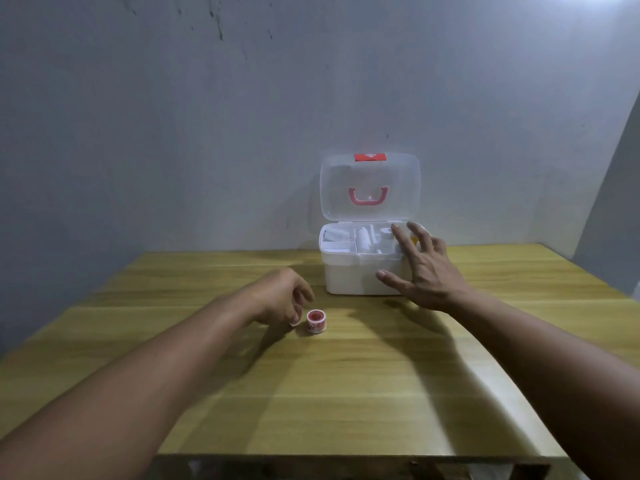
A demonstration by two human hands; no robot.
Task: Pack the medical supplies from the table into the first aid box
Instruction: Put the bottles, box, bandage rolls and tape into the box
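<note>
left hand [284, 299] curled, empty, beside tape roll [316, 321] | right hand [424, 268] spread, empty, at open box [360, 271]

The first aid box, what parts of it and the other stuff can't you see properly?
- Head view: the first aid box has its right side covered by the right hand.
- The white supplies in its tray are too washed out to name.
- The tape roll label is too small to read.
- Whether the left hand touches the roll cannot be told.
</note>
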